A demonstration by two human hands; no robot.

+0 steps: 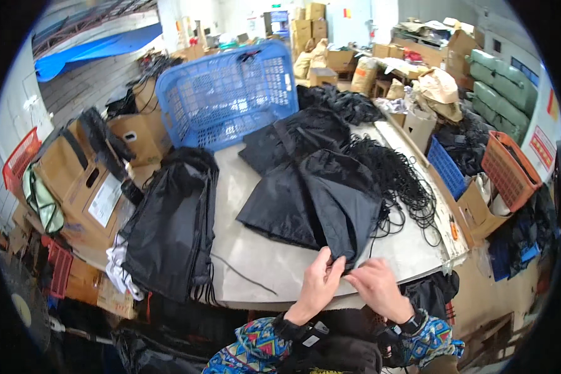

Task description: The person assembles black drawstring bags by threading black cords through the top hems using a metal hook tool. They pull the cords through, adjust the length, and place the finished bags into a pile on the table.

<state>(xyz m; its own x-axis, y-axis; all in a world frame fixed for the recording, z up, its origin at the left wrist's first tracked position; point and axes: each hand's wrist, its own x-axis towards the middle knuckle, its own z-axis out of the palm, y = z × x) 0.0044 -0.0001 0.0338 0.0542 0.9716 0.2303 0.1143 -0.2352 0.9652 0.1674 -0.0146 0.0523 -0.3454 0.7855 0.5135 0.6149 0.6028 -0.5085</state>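
- Left hand (318,283): at the worktop's (262,255) near edge, fingers closed, pinching the lower corner of a black bag (340,206).
- Right hand (375,283): just beside the left, fingers curled onto the same corner of the bag; whether it pinches the fabric or a cord there cannot be told.
- Bag: lies flat, topmost of a loose pile (293,187) of like black bags, its lower corner reaching the near edge between the two hands.
- Cords (402,187): a tangle of black cords lies touching the right side of the pile, spreading toward the right edge of the worktop.
- Stack (171,227): a second heap of black bags sits at the left edge and hangs over it, well apart from the hands.
- Crate (227,96): a blue plastic crate stands tilted on its side at the far left corner of the worktop.
- Surroundings: cardboard boxes (84,171) stand left of the worktop; an orange basket (508,168) and a blue basket (449,168) stand to its right.
- Sleeves (255,346): both forearms wear patterned, multicoloured sleeves.
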